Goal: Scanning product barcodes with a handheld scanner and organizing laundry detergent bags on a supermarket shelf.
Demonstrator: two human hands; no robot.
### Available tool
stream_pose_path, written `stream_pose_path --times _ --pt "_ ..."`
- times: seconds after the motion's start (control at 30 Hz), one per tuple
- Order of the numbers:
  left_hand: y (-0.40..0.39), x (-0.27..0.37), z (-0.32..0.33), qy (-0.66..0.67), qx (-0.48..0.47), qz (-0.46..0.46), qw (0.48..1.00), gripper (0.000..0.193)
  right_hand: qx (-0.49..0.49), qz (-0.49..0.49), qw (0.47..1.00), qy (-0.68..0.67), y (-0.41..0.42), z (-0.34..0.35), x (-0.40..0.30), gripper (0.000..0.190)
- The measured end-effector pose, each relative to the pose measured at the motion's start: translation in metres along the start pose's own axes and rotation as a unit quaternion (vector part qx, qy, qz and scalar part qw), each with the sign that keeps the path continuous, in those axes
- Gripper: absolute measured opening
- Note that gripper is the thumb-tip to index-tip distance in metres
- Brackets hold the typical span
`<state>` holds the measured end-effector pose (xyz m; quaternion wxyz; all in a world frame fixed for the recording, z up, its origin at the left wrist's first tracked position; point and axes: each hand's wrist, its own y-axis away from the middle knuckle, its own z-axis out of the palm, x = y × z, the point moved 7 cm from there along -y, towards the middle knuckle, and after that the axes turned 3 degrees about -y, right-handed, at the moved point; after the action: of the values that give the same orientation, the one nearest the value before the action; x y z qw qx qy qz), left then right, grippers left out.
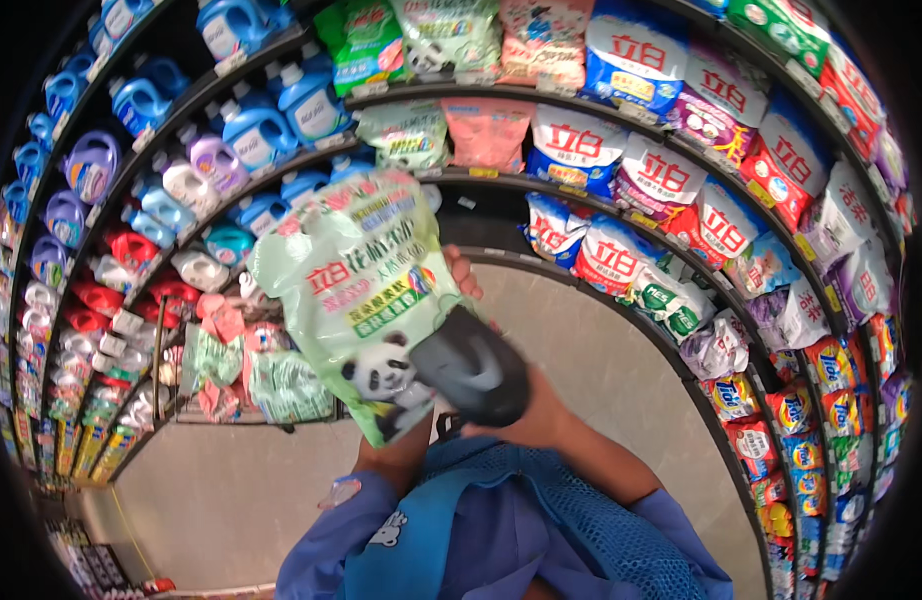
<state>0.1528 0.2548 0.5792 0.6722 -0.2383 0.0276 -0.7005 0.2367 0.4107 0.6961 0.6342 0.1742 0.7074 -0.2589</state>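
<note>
A pale green plastic bag of Liby laundry detergent (386,277), printed with a panda, is held up in front of my chest, its front facing me. My left hand (395,456) comes up from below and goes behind the bag, mostly hidden by it. Fingertips curl around the bag's right edge. In my right hand (536,412) is a black handheld device (472,367), perhaps a scanner, overlapping the bag's lower right corner. The device is blurred, so its exact kind is uncertain.
Curved-looking shelves (438,178) hold detergent bags (577,146) ahead and rightward. Blue detergent bottles (258,135) stand on the left shelves. Below them, a wire rack or cart (206,412) carries more green and pink bags (292,386). Grey floor (618,360) surrounds me.
</note>
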Motion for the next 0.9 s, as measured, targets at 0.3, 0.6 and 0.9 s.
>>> stream_pose_path --times 0.3,0.6,0.9 --pt "-0.010 0.044 0.053 0.055 -0.054 0.080 0.994 0.046 0.056 0.169 0.984 -0.024 0.059 -0.060 0.048 0.045" --pt "-0.003 0.039 0.039 0.115 0.022 0.122 0.986 0.037 -0.024 0.072 0.994 0.079 0.047 -0.036 0.044 0.035" --pt "0.002 0.027 0.022 0.140 0.019 0.100 0.985 0.048 -0.041 0.073 0.987 0.135 0.048 -0.030 0.050 0.063"
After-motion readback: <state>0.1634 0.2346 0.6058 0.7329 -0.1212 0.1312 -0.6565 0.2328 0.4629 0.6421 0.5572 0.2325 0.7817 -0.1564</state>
